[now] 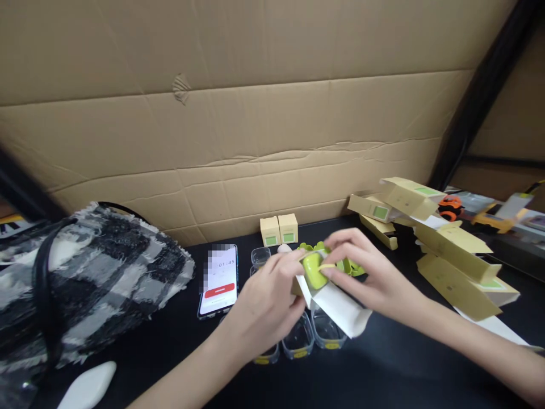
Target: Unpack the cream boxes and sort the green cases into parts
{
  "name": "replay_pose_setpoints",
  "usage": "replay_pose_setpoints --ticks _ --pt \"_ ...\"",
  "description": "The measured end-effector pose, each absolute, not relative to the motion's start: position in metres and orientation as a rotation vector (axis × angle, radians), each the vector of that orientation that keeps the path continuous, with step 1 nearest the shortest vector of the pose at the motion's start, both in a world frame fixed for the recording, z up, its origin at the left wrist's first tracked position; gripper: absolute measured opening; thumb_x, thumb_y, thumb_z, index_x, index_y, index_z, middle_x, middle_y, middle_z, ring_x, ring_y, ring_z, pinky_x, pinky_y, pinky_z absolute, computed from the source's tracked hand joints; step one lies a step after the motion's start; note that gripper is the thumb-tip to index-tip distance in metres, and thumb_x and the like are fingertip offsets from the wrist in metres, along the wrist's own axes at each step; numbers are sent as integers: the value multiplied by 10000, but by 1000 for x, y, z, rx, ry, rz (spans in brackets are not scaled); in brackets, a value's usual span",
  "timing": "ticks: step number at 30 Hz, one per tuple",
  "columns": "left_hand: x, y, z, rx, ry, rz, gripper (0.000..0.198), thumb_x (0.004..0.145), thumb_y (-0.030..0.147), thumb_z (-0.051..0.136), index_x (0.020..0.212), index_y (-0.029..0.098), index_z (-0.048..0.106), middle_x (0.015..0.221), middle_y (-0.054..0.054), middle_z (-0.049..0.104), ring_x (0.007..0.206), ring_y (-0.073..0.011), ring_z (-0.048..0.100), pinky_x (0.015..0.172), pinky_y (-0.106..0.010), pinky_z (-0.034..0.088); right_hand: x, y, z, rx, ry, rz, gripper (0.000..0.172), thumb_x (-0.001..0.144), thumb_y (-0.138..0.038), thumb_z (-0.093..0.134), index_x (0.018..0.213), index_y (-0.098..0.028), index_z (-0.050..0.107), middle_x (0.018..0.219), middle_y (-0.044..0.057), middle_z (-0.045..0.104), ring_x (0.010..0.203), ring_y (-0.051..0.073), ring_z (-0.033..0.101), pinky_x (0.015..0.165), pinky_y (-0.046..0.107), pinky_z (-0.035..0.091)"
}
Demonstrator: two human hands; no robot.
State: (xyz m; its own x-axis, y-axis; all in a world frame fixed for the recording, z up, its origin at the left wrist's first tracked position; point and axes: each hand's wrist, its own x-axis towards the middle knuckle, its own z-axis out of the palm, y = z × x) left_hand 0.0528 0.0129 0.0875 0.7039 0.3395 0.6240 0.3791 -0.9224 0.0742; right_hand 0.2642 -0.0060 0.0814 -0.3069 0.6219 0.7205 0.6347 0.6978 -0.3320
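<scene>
L hand [266, 301] closed on open white carton [340, 307]; R hand [374, 272] pinches green item [314, 268] w/ fingertips just above carton mouth. Clear cups [313, 335] below both hands.

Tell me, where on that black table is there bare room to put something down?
Bare table shows between the checked bag, the phone and the left hand, and along the near edge below the clear tubs. It is crowded around the right hand and the folded cartons.
</scene>
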Motion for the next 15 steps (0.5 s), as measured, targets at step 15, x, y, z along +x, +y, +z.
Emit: replay_pose_setpoints --ticks 15 --pt "50 26 99 -3089 -1674 -2018 490 756 266 692 1013 247 275 1020 -60 599 929 -210 649 787 -386 535 321 -19 93 -1067 -2394 383 115 943 -324 479 879 -273 559 864 -27 707 774 139 697 658 208 585"
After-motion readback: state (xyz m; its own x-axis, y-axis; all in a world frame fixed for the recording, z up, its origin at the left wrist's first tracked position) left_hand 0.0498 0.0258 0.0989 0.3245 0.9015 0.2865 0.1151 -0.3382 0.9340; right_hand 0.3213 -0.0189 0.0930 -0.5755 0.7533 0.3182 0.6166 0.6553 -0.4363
